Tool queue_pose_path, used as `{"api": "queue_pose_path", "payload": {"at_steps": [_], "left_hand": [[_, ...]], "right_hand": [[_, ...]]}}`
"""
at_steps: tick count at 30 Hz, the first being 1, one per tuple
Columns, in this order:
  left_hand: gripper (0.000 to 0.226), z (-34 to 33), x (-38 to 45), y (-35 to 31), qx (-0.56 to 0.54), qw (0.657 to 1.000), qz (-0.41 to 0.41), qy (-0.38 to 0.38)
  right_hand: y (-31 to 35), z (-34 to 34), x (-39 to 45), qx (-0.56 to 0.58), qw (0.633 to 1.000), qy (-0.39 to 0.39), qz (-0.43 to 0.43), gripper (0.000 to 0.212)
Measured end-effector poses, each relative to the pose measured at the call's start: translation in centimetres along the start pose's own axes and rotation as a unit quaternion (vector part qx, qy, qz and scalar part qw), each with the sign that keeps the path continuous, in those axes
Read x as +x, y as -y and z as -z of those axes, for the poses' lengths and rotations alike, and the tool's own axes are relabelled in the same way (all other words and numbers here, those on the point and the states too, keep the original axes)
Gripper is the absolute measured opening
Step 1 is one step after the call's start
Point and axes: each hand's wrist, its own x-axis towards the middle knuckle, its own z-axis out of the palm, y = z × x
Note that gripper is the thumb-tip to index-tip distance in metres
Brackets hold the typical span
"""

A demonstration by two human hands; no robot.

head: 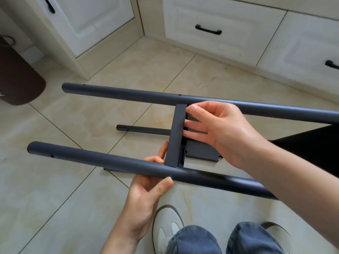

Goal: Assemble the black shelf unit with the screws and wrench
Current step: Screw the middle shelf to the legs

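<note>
Head view is looking down on a tiled floor (55, 180) with white cabinets (220, 24) running along the far side, and a brown mat (18, 76) is lying at the left edge. Above the floor a person is holding part of the black shelf unit: a far tube (119, 92) and a near tube (91, 158) are lying roughly parallel, joined by a flat crossbar (175, 136) running between them. Both tubes are passing out of sight at the right. Below them, on the tiles, a shorter tube (143, 129) and a flat dark panel (201, 151) are resting, partly hidden by the crossbar and the hands. The right hand (216, 131) is reaching in from the right, its fingers curling round the right edge of the crossbar. The left hand (146, 186) is wrapping round the near tube from beneath, fingers showing behind it beside the crossbar, while its thumb is pressing on a small silver screw (168, 178) seated in the near side of that tube. At the bottom, blue jeans (192, 239) and a white shoe (165, 226) are showing.
</note>
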Motion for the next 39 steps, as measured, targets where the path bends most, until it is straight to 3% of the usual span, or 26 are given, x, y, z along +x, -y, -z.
{"api": "queue_pose_path", "payload": {"at_steps": [5,14,23,31,39], "left_hand": [[0.042,0.3,-0.3,-0.1,-0.007,0.999,0.004,0.036],[0.043,0.7,0.1,-0.7,0.051,0.999,-0.004,0.016],[0.050,0.4,0.3,-0.4,0.014,1.000,-0.015,-0.013],[0.051,1.1,-0.1,-0.2,0.017,1.000,-0.010,-0.018],[0.043,1.6,-0.8,-0.2,0.028,0.999,-0.009,0.014]], "right_hand": [[0.0,-0.2,-0.5,0.007,1.000,0.016,0.005,0.013],[0.1,-1.3,-0.2,-0.072,0.997,0.025,0.003,0.011],[0.6,-0.6,0.4,-0.200,0.979,0.017,0.021,0.010],[-1.1,1.1,-0.6,-0.195,0.972,0.102,-0.076,0.007],[-2.8,0.4,-1.1,-0.216,0.938,0.197,-0.187,0.007]]}}
